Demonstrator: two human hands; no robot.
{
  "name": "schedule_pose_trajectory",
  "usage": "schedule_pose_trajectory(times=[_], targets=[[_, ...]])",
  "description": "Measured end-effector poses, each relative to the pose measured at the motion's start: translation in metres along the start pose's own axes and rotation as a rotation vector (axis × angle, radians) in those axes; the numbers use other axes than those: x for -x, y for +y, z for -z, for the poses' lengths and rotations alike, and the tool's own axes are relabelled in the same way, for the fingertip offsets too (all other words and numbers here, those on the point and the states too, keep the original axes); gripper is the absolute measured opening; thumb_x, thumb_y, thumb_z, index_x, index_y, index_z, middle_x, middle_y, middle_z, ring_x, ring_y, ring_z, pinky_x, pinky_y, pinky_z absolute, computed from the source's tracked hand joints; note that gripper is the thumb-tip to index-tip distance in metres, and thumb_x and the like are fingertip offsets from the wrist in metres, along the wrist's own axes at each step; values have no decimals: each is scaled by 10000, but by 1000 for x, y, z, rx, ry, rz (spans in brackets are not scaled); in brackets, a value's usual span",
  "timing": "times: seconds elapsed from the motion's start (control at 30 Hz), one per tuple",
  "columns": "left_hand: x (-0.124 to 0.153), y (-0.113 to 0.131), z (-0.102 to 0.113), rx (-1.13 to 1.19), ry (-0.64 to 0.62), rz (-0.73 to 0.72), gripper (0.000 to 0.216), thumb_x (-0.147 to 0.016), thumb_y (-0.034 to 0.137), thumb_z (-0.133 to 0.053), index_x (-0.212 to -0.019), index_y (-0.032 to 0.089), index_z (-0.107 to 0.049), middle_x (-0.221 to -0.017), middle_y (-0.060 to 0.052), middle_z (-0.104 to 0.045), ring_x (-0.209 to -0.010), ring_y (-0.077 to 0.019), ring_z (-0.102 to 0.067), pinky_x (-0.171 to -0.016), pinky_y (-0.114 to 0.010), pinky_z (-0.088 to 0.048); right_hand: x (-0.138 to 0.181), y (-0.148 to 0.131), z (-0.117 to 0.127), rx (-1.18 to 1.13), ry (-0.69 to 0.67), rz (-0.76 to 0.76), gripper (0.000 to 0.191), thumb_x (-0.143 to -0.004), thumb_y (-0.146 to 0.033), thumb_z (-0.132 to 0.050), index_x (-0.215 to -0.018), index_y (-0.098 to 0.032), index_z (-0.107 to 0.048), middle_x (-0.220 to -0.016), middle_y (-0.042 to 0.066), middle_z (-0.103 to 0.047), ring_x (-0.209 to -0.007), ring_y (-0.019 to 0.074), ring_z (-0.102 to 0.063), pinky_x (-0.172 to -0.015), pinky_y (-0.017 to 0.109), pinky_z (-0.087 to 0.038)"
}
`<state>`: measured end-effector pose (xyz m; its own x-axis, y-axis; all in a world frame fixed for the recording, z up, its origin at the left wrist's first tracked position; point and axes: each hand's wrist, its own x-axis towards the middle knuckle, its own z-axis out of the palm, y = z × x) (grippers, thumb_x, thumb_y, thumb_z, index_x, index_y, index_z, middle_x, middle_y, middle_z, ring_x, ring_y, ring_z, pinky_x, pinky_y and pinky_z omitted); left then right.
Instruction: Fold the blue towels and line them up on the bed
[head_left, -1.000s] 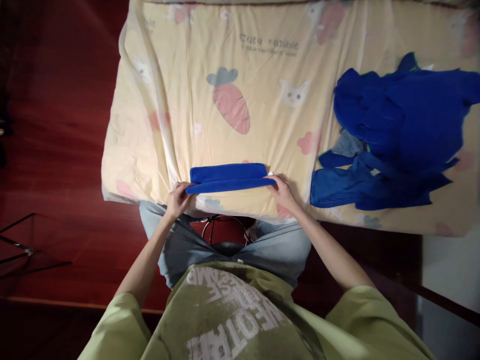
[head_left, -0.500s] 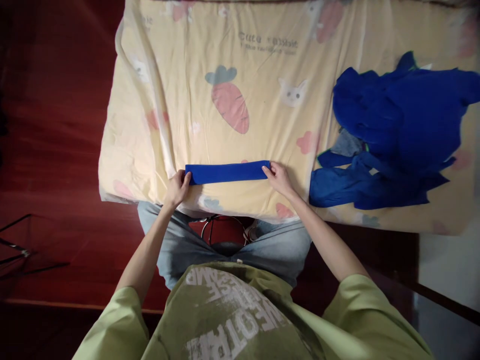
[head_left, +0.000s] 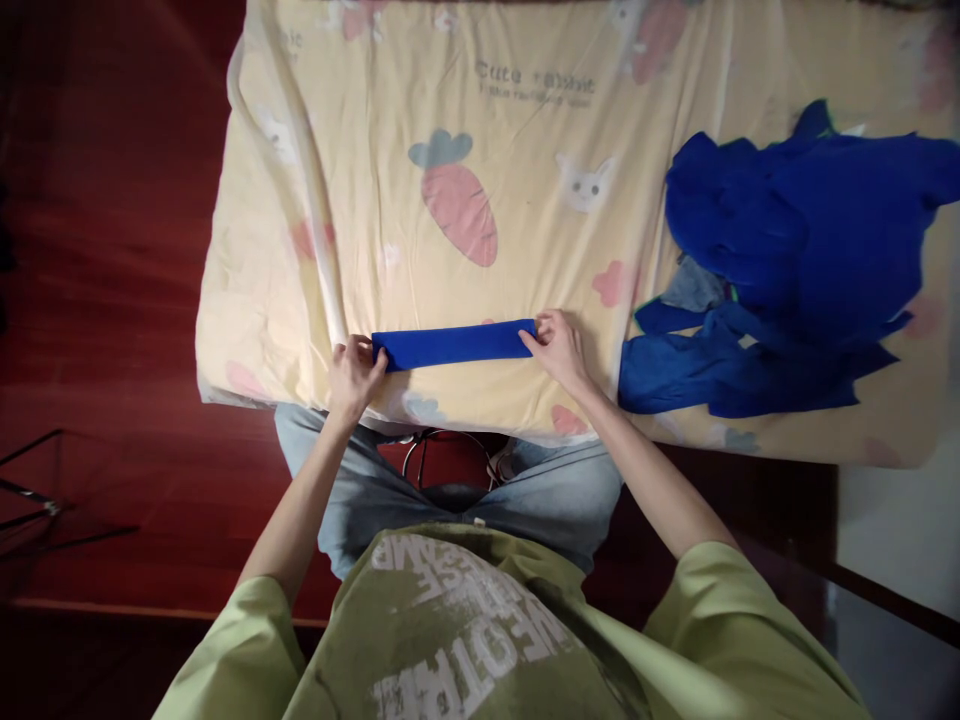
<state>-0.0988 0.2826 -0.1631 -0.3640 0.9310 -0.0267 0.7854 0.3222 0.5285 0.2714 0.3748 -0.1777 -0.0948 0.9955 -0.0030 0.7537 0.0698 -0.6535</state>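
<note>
The left hand (head_left: pixel 357 378) has its thumb on one end of the blue cloth (head_left: pixel 454 345); whether it pinches cannot be told. Between the hands, the cloth, two-tiered a second ago, lies as one narrow band: the fold looks closed. The right hand (head_left: pixel 559 350) thumbs the other end, fingers parted, grip unclear. Rightward lie heaped blue garments (head_left: pixel 832 230).

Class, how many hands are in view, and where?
2: the left hand at the left end of the folded blue cloth, the right hand at its right end.
</note>
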Motion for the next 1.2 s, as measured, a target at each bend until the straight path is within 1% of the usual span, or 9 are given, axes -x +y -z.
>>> schedule_pose_trajectory(times=[0.07, 0.17, 0.23, 0.33, 0.53, 0.73, 0.83, 0.97, 1.2], targets=[[3, 1, 0, -10, 71, -206, 256, -919, 332, -610, -1132, 208, -679, -1179, -156, -714, -1178, -308, -635, -1012, -477, -515, 5, -3, 4, 81, 28, 180, 346, -934, -347, -629, -1239, -185, -652, -1183, 155, -707, -1068, 294, -679, -941, 462, -520], [6, -2, 0, 23, -102, -563, 352, -961, 244, -544, -1293, 214, -656, -1399, -154, -638, -1345, -310, -566, -1113, -524, -468, 14, -5, 11, 154, -151, 494, 331, -961, -243, -566, -1270, -212, -681, -1388, 147, -647, -1313, 327, -582, -1112, 552, -426], [4, -5, 0, 14, -211, -682, 458, -958, 266, -567, -1410, 194, -593, -1470, -162, -594, -1418, -332, -511, -1164, -560, -431, 17, -1, 14, 177, -256, 598, 422, -947, -252, -597, -1365, -207, -641, -1465, 141, -605, -1393, 337, -525, -1147, 573, -398], [-6, -9, 0, -30, -254, -698, 514, -960, 256, -569, -1467, 170, -555, -1498, -181, -568, -1436, -349, -498, -1184, -576, -418, 11, 5, 14, 199, -280, 613, 512, -951, -228, -586, -1461, -180, -571, -1519, 146, -562, -1419, 328, -507, -1142, 562, -408], [-45, -14, 19, -140, -309, -736, 440, -983, 112, -439, -1375, 146, -635, -1415, -201, -633, -1316, -332, -618, -1102, -544, -492, -8, -8, 23, 221, -245, 664, 437, -960, -137, -503, -1366, -148, -661, -1335, 159, -700, -1197, 327, -656, -1006, 522, -481], [-69, -36, 65, -164, -245, -770, 376, -1019, 183, -404, -1273, 177, -681, -1345, -156, -683, -1183, -279, -683, -1039, -474, -521, 45, -61, 32, 91, -225, 856, 339, -1022, -327, -529, -1293, -247, -715, -1250, 113, -746, -1062, 288, -690, -858, 478, -510], [-84, -46, 89, -188, -205, -757, 378, -1027, 228, -374, -1206, 194, -705, -1269, -140, -710, -1105, -266, -693, -1006, -462, -516, 84, -99, 9, 21, -237, 1010, 309, -1033, -314, -521, -1258, -315, -732, -1198, 56, -769, -977, 234, -695, -811, 429, -517], [-122, -59, 123, -198, -182, -754, 383, -1046, 327, -355, -1112, 216, -715, -1171, -139, -719, -1123, -275, -648, -1026, -477, -464, 110, -162, -47, -102, -148, 1188, 302, -1031, -226, -543, -1236, -343, -731, -1205, -2, -763, -951, 187, -664, -802, 383, -499], [-220, -99, 169, -257, -305, -753, 410, -1056, 409, -308, -1111, 260, -686, -1194, -102, -677, -1267, -284, -564, -1140, -511, -357, 79, -265, -169, -174, -232, 1226, 263, -1039, -160, -528, -1148, -281, -734, -1094, 38, -736, -949, 185, -599, -830, 379, -448]])
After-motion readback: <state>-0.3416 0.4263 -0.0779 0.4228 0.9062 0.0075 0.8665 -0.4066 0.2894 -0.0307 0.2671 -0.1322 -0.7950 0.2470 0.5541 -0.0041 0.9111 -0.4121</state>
